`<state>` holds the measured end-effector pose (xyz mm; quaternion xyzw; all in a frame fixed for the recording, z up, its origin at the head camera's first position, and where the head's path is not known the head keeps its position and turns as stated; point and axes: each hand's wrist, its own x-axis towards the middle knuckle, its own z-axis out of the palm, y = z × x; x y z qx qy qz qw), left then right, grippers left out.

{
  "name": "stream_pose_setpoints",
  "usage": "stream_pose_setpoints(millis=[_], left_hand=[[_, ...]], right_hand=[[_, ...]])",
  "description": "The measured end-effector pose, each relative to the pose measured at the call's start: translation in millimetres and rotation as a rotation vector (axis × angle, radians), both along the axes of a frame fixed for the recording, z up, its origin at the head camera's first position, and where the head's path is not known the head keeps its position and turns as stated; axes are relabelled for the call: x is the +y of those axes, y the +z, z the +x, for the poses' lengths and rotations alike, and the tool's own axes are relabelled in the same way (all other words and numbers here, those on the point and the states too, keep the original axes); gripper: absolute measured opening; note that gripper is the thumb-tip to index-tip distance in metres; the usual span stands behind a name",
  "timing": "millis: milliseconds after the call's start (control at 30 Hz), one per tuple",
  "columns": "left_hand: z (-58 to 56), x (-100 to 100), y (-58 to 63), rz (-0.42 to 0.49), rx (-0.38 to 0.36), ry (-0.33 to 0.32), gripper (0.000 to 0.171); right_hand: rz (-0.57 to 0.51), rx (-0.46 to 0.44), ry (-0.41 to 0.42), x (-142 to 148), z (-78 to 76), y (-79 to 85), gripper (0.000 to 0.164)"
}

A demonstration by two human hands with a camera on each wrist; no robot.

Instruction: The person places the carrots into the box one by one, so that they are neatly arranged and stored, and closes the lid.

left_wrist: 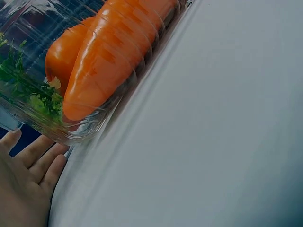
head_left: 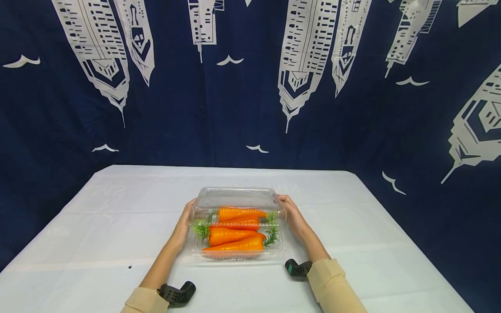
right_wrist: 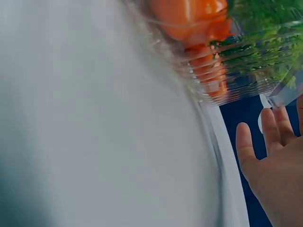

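Note:
A clear plastic clamshell container [head_left: 275, 248] sits on the table with several orange carrots [head_left: 231, 235] inside, some with green leafy tops [head_left: 201, 229]. Its clear lid [head_left: 238, 196] shows at the far side, over the back carrots. My left hand [head_left: 183, 226] holds the lid's left edge, and my right hand [head_left: 295, 217] holds its right edge. In the left wrist view, the left fingers [left_wrist: 35, 158] reach up close under the container's corner. Fingertips of the right hand [right_wrist: 274, 156] meet a clear plastic edge in the right wrist view. Both thumbs are hidden there.
A white cloth covers the table [head_left: 117, 234]. Behind it hangs a dark blue curtain [head_left: 235, 108] with white building prints. Black wrist cameras [head_left: 178, 294] sit at both sleeves. A small dark speck [head_left: 130, 267] lies on the cloth at the left.

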<state>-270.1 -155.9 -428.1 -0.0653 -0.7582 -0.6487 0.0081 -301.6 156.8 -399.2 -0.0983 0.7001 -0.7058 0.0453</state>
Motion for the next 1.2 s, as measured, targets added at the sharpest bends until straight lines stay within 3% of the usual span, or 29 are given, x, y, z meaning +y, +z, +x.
stream_pose_setpoints(millis=[233, 400, 767, 1200], left_hand=[[2.6, -0.4, 3.3, 0.095, -0.067, -0.045, 0.056], [2.5, -1.9, 3.5, 0.116, -0.061, -0.048, 0.055], [3.0, -0.7, 4.2, 0.067, -0.075, -0.026, 0.051], [0.1, 2.2, 0.9, 0.032, -0.007, -0.029, 0.051]], right_hand=[[-0.039, -0.024, 0.09, 4.9, 3.7, -9.9, 0.026], [-0.023, -0.031, 0.15, 8.8, 8.7, -12.5, 0.034], [0.018, -0.039, 0.174, 11.0, 17.3, -15.1, 0.049], [0.043, -0.074, 0.315, 20.7, 22.2, -9.4, 0.075]])
